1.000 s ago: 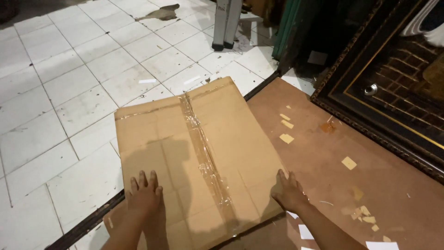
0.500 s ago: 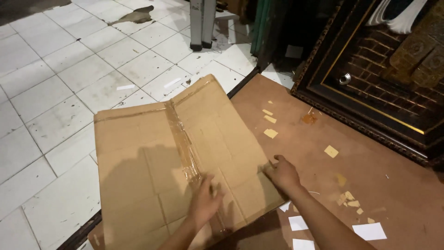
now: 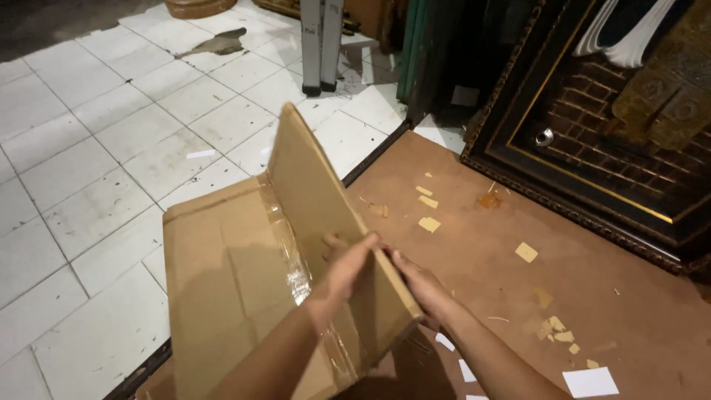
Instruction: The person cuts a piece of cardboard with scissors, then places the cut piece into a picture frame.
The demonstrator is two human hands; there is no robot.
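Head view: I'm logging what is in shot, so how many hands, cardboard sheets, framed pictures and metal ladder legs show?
Hands: 2, left hand and right hand
Cardboard sheet: 1
Framed picture: 1
Metal ladder legs: 2
Total: 6

The right hand's (image 3: pixel 418 285) fingers are hidden behind the raised cardboard flap (image 3: pixel 326 222); the cardboard's near edge is cropped.

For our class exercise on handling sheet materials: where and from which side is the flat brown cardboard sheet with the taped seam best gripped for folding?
Grip the raised half of the flat brown cardboard sheet along its free near edge, coming from the right, as the left hand and right hand do. That half stands tilted up from the taped seam, so its edge is exposed; the other half lies flat on the floor.
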